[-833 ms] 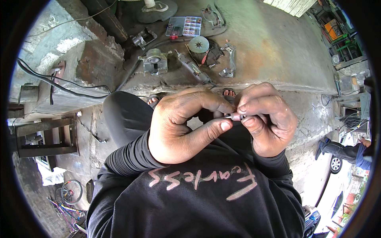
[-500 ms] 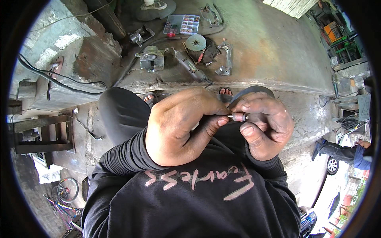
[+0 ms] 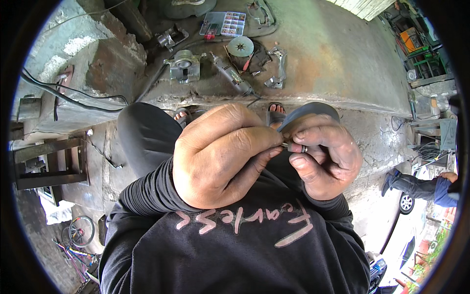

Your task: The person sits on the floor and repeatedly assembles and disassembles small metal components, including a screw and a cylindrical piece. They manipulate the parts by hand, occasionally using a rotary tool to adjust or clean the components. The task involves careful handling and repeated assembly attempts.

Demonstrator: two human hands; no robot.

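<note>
In front of my knees both hands meet at a small reddish sanding drum (image 3: 295,147) on a thin metal shank. My left hand (image 3: 223,154) pinches the shank between thumb and fingers, its back turned up. The curled fingers of my right hand (image 3: 330,154) close round the drum's other end, thumb below it. The right fingertips partly cover the drum. Beyond my feet a grey rotary tool (image 3: 231,74) lies on the concrete ledge, beside a silver brake caliper (image 3: 185,66).
On the ledge are a round disc (image 3: 241,47), a metal bracket (image 3: 278,68), a compartment box of small bits (image 3: 232,23) and another metal casting (image 3: 171,36). Cables (image 3: 73,96) run at the left. A metal-framed stand (image 3: 51,164) is on the left; a person's legs (image 3: 416,188) show at far right.
My left hand has shifted slightly left and its fingers have come further forward over the shank. My right fingers now cover more of the drum. The head view has tilted slightly.
</note>
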